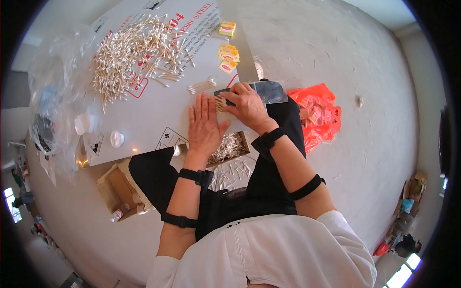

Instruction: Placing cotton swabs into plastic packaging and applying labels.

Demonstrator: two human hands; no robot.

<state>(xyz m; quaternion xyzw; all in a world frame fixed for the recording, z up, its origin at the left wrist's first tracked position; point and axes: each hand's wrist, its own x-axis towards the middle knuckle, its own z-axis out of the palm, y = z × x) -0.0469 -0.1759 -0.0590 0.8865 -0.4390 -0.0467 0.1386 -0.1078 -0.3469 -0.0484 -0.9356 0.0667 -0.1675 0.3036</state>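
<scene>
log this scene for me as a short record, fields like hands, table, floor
left hand: laid flat on the table, fingers extended
right hand: curled over a clear-and-dark plastic sleeve; exact grip unclear
between hands: short row of swabs
table: large loose swab pile, small swab group, yellow packets, white round container
below table edge: box of swabs
floor: red bag on the right; open cardboard box on the left
</scene>
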